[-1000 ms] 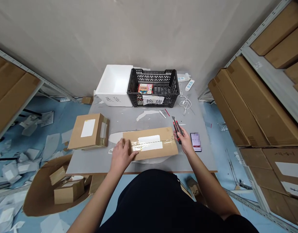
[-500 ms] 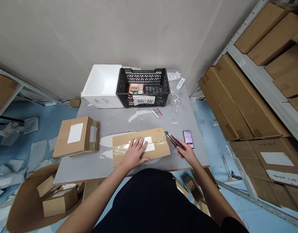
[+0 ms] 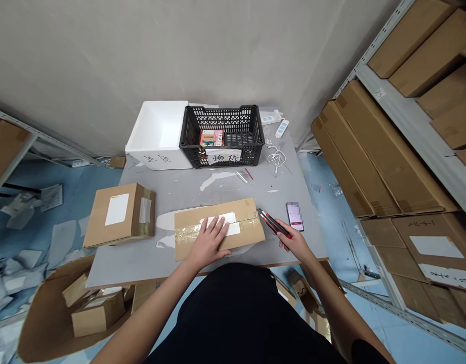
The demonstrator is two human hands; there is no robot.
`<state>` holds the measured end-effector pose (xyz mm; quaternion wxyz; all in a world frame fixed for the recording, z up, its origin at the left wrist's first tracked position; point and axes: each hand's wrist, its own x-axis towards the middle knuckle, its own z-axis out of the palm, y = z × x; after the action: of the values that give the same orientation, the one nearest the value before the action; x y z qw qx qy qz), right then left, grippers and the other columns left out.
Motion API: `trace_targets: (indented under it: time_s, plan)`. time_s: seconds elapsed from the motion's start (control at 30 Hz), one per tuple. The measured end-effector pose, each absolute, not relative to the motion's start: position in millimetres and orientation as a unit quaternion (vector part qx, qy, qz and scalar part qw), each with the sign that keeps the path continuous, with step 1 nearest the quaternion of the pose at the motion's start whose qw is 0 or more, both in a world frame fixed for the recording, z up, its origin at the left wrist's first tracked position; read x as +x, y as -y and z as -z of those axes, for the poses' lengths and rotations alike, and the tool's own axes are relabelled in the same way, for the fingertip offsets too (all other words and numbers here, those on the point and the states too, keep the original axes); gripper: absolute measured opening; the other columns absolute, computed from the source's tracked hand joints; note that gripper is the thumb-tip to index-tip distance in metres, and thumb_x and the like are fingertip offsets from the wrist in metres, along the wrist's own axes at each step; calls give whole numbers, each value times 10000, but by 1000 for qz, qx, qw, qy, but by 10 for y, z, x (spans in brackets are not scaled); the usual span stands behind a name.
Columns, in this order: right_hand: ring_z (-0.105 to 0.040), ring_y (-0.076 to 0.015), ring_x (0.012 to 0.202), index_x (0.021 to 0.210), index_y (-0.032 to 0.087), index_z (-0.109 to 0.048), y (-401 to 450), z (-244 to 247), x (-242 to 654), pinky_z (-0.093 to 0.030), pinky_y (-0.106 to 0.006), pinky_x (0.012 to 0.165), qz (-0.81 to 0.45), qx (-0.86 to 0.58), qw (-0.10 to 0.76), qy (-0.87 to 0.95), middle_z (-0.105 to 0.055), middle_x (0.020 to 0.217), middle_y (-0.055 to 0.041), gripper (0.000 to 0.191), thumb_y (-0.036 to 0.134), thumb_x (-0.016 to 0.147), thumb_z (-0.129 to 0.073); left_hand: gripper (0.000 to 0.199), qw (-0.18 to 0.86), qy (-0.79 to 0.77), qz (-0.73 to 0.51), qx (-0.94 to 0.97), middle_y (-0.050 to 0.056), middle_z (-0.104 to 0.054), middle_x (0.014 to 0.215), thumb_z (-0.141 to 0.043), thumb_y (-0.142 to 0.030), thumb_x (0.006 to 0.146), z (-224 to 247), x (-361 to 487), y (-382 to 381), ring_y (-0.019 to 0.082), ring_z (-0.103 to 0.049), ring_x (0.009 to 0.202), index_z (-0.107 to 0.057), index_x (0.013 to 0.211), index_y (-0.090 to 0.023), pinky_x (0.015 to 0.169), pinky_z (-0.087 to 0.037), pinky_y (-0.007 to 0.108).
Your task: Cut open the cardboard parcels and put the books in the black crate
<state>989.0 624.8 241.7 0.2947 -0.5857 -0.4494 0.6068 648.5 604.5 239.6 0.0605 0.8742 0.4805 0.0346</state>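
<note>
L hand [image 3: 208, 242] flat, fingers spread wide, pressing on brown cardboard box [image 3: 248, 222] on grey laminate table [image 3: 111, 268] | R hand [image 3: 291, 244] gripping red-black utility knife [image 3: 274, 225], tip near box edge | head view: clear packing tape [image 3: 187, 235] across seam uncut, box shut | taped brown carton [image 3: 121, 215] left, unopened

Left hand [image 3: 209, 242] flat, fingers spread; right hand [image 3: 293, 243] curled, gripping.
</note>
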Motion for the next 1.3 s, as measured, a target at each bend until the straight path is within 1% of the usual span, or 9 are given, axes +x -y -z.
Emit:
trace_targets:
  time_s: [0.1,0.2,0.3,0.43,0.6,1.03,1.3]
  plan:
    - [-477,-77,462,1420,252,-490,-6267,-2447,9890,-349,-199,361,-596,-602,262,463,-686,901,-39,667,434,795,-635,887,56,-479,-34,876,163,-341,1548,-578,-673,799,-2403,6485,-6042,382,-229,1453,-328,1493,-181,1176,-127,600]
    - [-448,-66,452,1427,255,-482,-6298,-2522,9912,-361,-198,388,-594,-602,236,479,-630,804,-3,643,413,817,-610,841,50,-481,-36,874,163,-344,1547,-564,-649,822,-2404,6494,-6036,379,-242,1449,-348,1484,-177,1176,-139,593]
    - [-422,-64,432,1444,242,-458,-6325,-2600,9953,-355,-203,390,-606,-598,208,482,-587,740,18,651,404,829,-594,838,45,-490,-39,870,171,-350,1541,-549,-648,829,-2386,6508,-6031,381,-255,1444,-344,1485,-169,1173,-142,595]
    - [-415,-59,402,1475,257,-406,-6345,-2615,10031,-315,-200,365,-624,-582,175,491,-570,737,26,665,403,848,-569,866,41,-501,-43,863,182,-349,1539,-548,-653,822,-2349,6523,-6017,384,-245,1447,-328,1491,-149,1175,-130,597]
    - [-427,-60,405,1480,279,-393,-6370,-2580,10140,-303,-193,356,-619,-576,148,512,-556,732,35,654,395,856,-552,878,39,-507,-53,859,187,-351,1536,-570,-648,809,-2330,6522,-5994,395,-236,1447,-341,1483,-135,1175,-135,596]
    - [-416,-57,402,1493,266,-368,-6265,-2644,10262,-280,-182,344,-645,-568,134,494,-557,715,38,689,422,852,-568,879,46,-514,-61,854,200,-359,1528,-595,-627,797,-2321,6535,-5979,403,-242,1441,-356,1473,-118,1164,-162,610]
    - [-401,-55,388,1489,276,-375,-6159,-2668,10326,-297,-196,352,-664,-551,132,488,-541,699,50,685,450,856,-567,877,52,-516,-65,852,189,-366,1527,-582,-646,796,-2323,6522,-5993,397,-259,1435,-348,1481,-150,1157,-173,609]
